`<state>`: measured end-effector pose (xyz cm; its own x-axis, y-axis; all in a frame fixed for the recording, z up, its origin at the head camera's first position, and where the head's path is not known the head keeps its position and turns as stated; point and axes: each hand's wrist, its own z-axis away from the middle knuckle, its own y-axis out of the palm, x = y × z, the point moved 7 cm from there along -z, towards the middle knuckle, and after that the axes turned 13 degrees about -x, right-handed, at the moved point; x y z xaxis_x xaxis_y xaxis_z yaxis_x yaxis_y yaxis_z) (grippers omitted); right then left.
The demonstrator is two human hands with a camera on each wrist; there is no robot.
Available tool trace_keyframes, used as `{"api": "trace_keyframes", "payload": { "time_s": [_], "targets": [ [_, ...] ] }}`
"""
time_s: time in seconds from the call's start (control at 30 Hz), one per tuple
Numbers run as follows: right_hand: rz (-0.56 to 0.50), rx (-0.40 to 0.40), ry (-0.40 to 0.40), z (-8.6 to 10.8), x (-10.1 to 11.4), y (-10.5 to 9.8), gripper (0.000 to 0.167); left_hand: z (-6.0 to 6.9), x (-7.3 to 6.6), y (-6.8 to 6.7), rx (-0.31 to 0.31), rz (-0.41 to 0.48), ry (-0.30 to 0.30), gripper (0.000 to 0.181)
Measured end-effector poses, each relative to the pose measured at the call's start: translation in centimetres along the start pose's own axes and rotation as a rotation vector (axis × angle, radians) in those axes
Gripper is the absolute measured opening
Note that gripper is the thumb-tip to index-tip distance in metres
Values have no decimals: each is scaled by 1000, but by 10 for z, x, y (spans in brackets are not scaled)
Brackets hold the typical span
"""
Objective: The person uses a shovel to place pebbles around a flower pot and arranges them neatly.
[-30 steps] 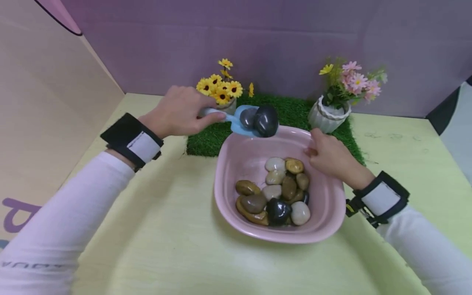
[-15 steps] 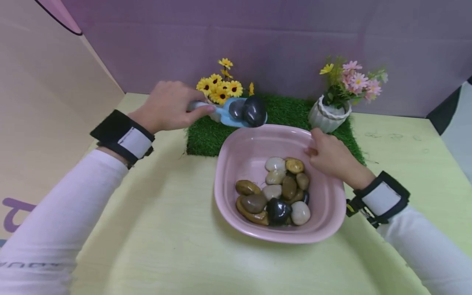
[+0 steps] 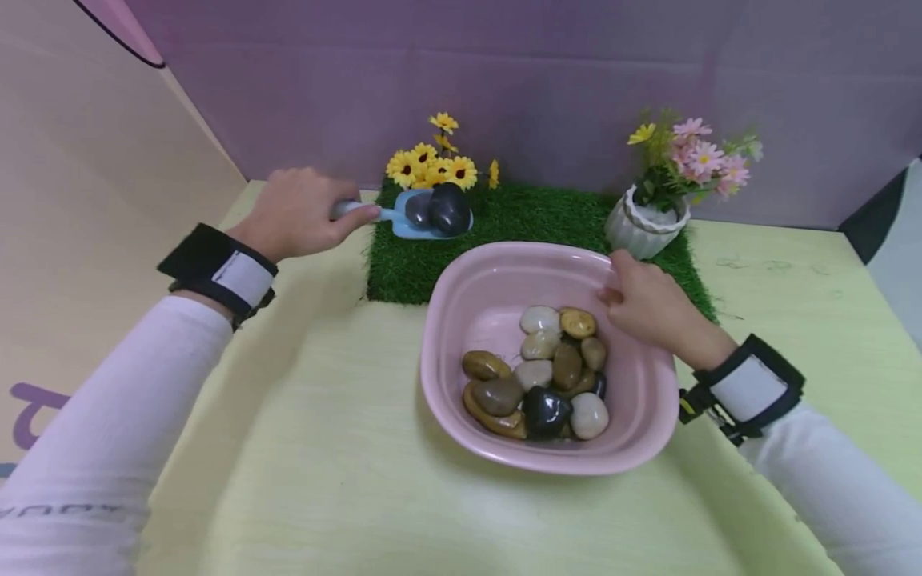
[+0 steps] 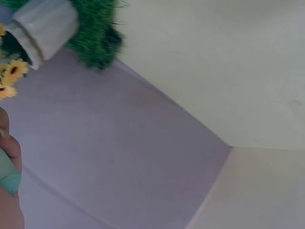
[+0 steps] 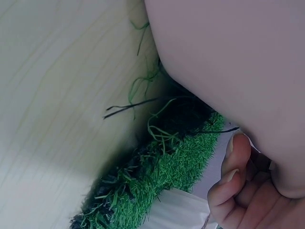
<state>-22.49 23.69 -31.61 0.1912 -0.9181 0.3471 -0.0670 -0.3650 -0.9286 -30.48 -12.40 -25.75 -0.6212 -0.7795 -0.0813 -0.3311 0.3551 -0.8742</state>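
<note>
My left hand [image 3: 302, 212] grips the handle of a small light-blue shovel [image 3: 400, 230], held level above the left part of the grass mat. Two dark stones lie on its blade: a large black stone [image 3: 450, 210] and a smaller grey stone [image 3: 418, 210]. At the left wrist view's edge, only part of that hand and the handle end [image 4: 9, 179] shows. My right hand [image 3: 651, 308] pinches the upper right rim of a pink basin [image 3: 497, 280]; its curled fingers [image 5: 228, 191] show under the rim in the right wrist view. Several wet pebbles [image 3: 567, 365] lie in the basin.
Behind the basin lies a green grass mat [image 3: 533, 216]. A white pot [image 3: 641, 228] of pink flowers stands on its right part, and yellow flowers [image 3: 461, 171] rise behind the shovel. A purple backdrop [image 3: 547, 96] closes the far side of the pale wooden table [image 3: 346, 464].
My left hand has moved left, carrying the shovel and its two stones from over the basin's far rim to over the mat. The right hand and basin have stayed in place.
</note>
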Motion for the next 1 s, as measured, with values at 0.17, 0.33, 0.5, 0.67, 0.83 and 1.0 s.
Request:
{"api": "trace_keyframes", "payload": {
  "time_s": [0.17, 0.33, 0.5, 0.67, 0.83, 1.0],
  "targets": [
    [-2, 6, -2, 0, 0, 1, 20, 12, 16, 3, -9, -38, -24, 43],
    [3, 5, -5, 0, 0, 1, 21, 23, 24, 8, -18, -64, -17, 42],
    [7, -1, -7, 1, 0, 0, 21, 32, 31, 22, 42, -84, -47, 43],
    [0, -2, -8, 1, 0, 1, 20, 37, 35, 33, 108, -85, -84, 43],
    [19, 7, -13, 0, 1, 2, 21, 41, 39, 39, 138, -85, -110, 43],
    [42, 8, -17, 0, 1, 1, 21, 42, 43, 50, 181, -91, -137, 46]
  ]
}}
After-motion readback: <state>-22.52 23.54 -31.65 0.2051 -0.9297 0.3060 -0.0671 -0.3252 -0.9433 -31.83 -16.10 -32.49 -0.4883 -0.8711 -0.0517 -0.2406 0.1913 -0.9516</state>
